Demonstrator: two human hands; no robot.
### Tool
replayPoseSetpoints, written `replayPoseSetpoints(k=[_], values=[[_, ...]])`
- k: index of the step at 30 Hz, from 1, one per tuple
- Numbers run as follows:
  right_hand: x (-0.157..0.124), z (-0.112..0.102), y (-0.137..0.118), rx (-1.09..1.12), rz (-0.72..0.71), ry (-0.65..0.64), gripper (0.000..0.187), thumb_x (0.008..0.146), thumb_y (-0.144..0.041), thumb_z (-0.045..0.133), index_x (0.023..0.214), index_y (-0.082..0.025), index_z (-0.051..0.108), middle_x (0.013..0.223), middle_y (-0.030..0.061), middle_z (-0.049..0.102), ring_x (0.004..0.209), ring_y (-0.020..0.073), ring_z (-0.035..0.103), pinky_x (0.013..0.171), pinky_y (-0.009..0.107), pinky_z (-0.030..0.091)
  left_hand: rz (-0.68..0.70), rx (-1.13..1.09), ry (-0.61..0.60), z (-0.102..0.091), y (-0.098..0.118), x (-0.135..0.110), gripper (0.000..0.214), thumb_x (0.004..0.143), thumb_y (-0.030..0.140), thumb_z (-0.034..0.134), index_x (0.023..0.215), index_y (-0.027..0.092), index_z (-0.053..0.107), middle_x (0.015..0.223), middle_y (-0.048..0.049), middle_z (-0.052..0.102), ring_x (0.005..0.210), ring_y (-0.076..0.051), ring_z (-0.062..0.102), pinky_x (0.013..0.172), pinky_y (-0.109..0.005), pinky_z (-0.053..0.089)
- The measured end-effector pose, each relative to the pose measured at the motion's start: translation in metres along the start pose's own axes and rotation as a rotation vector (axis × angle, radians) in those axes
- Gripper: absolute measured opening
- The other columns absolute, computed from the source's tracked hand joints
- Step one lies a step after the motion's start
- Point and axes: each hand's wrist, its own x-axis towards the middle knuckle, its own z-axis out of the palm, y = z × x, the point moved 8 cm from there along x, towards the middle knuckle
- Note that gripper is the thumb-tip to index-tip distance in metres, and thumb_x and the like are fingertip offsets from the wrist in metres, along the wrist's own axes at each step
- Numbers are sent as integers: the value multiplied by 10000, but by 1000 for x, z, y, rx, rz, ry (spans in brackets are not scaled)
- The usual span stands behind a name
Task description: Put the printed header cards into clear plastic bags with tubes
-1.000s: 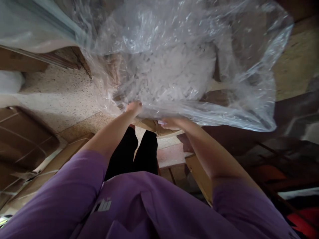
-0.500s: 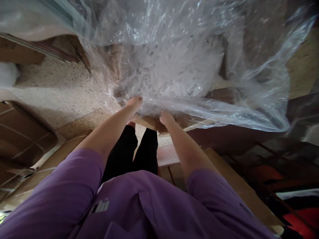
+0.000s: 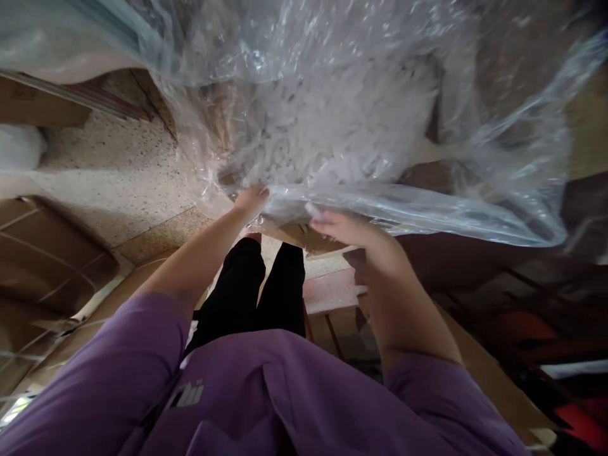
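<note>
A big clear plastic bag (image 3: 351, 126) full of white shredded scraps fills the upper half of the view. My left hand (image 3: 251, 199) grips the near edge of the bag, fingers curled into the plastic. Just to its right, my right hand (image 3: 339, 227) pinches the same edge, fingers closed on the film. Under the bag's near edge a brown cardboard piece (image 3: 294, 234) shows between my hands. My legs in black trousers (image 3: 259, 288) stand below.
Speckled terrazzo floor (image 3: 114, 183) lies to the left. Flattened cardboard boxes (image 3: 47, 259) are at the left, and a wooden board (image 3: 494, 380) at the lower right. Dark clutter with red parts (image 3: 579, 418) sits at the far right.
My right hand has shifted a little to the right along the bag's edge and regripped it. The bag has spread wider to the right. My left hand has stayed put.
</note>
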Motion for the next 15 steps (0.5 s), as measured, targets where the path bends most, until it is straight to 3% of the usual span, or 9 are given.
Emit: replayPoseSetpoints(k=[2,4,6,8,11,13,15], values=[[-26,-47,-11,95,-115,267,514,904,-577,384,1275,-236,486,1107,79,636,1003,225,618,883,410,494,65,7,-40,4,9,-16,385,870,365,416,1106,154,634,1032,-117,661,994,-250,590,868,-365,427],[-39,-86,-17,21,-79,520,624,870,-561,466,1359,-180,397,1333,153,496,1230,310,480,996,506,406,154,10,-102,14,19,-40,322,815,354,500,983,151,686,959,-106,669,979,-261,586,901,-399,410],[-35,-98,-29,-137,-14,609,655,867,-505,496,1383,-122,366,1426,204,386,1320,364,363,1049,558,320,239,-5,-181,31,26,-70,230,773,315,545,822,162,709,849,-82,668,942,-252,587,920,-413,401],[-19,-76,-49,-217,-69,488,585,913,-480,405,1385,-137,378,1427,194,401,1308,352,382,1050,540,325,277,-44,-252,53,24,-102,155,734,253,573,736,171,705,788,-68,660,938,-249,588,953,-429,386],[-9,-4,-67,-189,-217,205,524,902,-539,398,1324,-238,479,1390,108,490,1251,291,460,1024,442,388,236,-139,-313,85,5,-139,166,690,186,607,811,195,720,864,-74,665,1013,-276,577,1017,-485,334],[-21,35,-53,-172,-197,216,530,811,-465,590,1263,-193,536,1382,120,500,1290,303,416,1079,434,324,166,-233,-329,101,-15,-153,253,651,134,626,869,216,724,968,-85,661,1106,-303,543,1061,-493,291],[-41,63,-19,-134,-101,310,561,780,-322,623,1288,-116,501,1472,180,365,1379,344,267,1131,488,197,66,-360,-332,113,-35,-156,297,613,85,649,861,232,722,1047,-80,655,1184,-309,501,1102,-454,259]])
